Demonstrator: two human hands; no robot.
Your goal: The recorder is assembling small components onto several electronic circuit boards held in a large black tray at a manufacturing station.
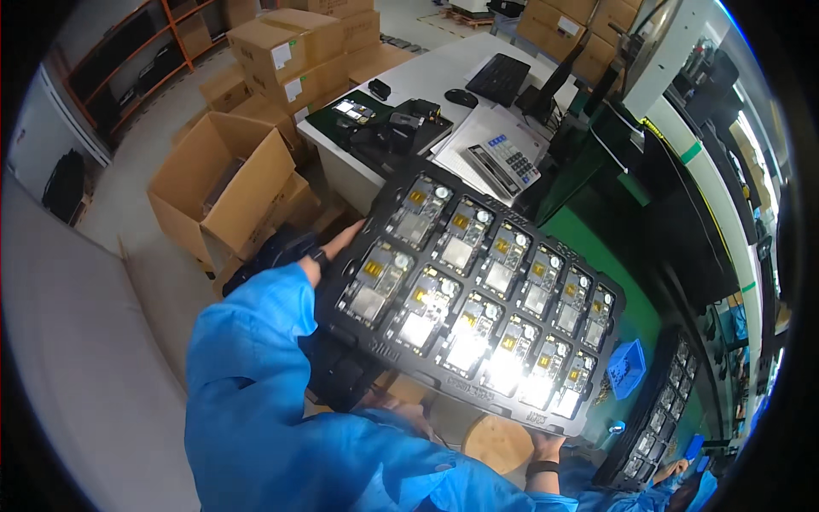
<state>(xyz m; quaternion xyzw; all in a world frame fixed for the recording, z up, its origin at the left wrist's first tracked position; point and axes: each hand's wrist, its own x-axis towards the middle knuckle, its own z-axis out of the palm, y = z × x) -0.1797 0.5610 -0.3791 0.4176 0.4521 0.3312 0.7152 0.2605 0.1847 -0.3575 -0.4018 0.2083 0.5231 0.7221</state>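
A black plastic tray [388, 339] is held up in front of me, tilted, with its far right end lower. Rows of small circuit boards [461, 253] with silver shields and amber patches sit in its pockets, some washed out by glare. My left hand [334, 246] grips the tray's left end, its fingers partly hidden by the rim. My right hand [547, 444] holds the near edge at the tray's lower right corner, with most fingers out of sight underneath. A dark band circles my right wrist, and blue sleeves cover my arms.
An open carton [226, 183] and stacked boxes [286, 55] stand left. A white desk [435, 64] carries a keyboard [499, 79] and calculator [503, 166]. On the right, a green bench bears a blue bin [627, 369] and another loaded tray [653, 422], near another person's hand [672, 470]. A round stool [497, 445] stands below.
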